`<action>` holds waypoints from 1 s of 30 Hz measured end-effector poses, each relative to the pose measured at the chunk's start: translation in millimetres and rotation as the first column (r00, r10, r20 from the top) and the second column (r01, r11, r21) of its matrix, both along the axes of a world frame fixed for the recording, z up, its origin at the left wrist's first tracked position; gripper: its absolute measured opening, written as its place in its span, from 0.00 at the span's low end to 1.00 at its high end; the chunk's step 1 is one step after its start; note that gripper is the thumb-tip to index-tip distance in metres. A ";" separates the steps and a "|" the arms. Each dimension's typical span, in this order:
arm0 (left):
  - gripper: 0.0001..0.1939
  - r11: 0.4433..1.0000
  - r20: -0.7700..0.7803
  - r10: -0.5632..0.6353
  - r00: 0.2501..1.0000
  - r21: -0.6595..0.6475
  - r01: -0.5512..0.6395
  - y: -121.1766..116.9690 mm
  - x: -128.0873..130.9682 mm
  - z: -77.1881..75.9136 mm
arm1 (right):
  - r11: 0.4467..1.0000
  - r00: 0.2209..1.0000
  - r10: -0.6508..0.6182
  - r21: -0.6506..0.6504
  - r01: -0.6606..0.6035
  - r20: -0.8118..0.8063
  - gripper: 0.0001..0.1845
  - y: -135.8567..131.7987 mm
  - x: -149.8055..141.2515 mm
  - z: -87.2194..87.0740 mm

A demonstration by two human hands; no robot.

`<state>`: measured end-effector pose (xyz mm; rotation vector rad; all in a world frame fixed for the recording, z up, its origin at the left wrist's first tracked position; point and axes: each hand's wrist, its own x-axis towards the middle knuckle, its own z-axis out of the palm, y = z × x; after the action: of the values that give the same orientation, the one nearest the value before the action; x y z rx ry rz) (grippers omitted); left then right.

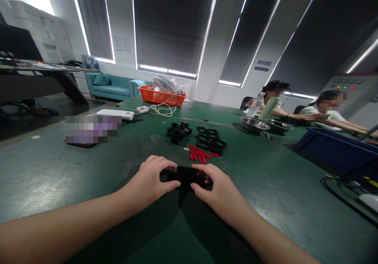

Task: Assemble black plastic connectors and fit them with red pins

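Both my hands grip one small black plastic part (185, 176) lying on the green table (73, 185). My left hand (153, 177) pinches its left end with curled fingers. At the part's right end my right hand (215, 183) closes its fingers over it. Just beyond lie several small red pieces (200, 155), a stack of black frames (211, 139) and a heap of black parts (178, 132).
An orange basket (162, 95) with a fan in it stands at the far edge, with a white cable (162, 109) and a white box (115, 114) nearby. Two steel bowls (254, 124) and a blue crate (336, 152) sit to the right, where two people work.
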<state>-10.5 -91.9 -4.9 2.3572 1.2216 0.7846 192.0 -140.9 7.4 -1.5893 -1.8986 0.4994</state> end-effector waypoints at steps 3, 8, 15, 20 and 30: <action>0.14 1.000 0.004 -0.003 1.000 -0.008 0.003 0.7 -0.4 -1.3 | 1.000 1.000 0.001 -0.006 -0.001 -0.002 0.22 0.8 0.1 0.0; 0.14 1.000 -0.015 0.005 1.000 -0.012 -0.006 1.2 -0.5 -1.5 | 1.000 1.000 0.003 -0.007 -0.003 -0.002 0.22 2.7 0.4 -1.2; 0.14 1.000 -0.032 0.001 0.999 -0.005 -0.001 1.5 -0.2 -1.4 | 1.000 1.000 0.004 -0.012 -0.004 0.000 0.22 1.8 0.8 -1.2; 0.14 1.000 -0.044 0.004 0.999 -0.017 -0.005 1.5 0.2 -1.0 | 1.000 1.000 0.002 -0.012 -0.002 0.001 0.22 2.8 0.9 -1.8; 0.15 1.000 -0.030 0.002 1.000 -0.027 -0.003 1.0 1.0 -0.2 | 1.000 1.000 0.002 -0.012 -0.002 0.000 0.22 2.4 1.4 -2.7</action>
<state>-9.6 -90.9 -5.1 2.3541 1.2400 0.7317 193.4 -138.5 4.7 -1.5947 -1.9010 0.5127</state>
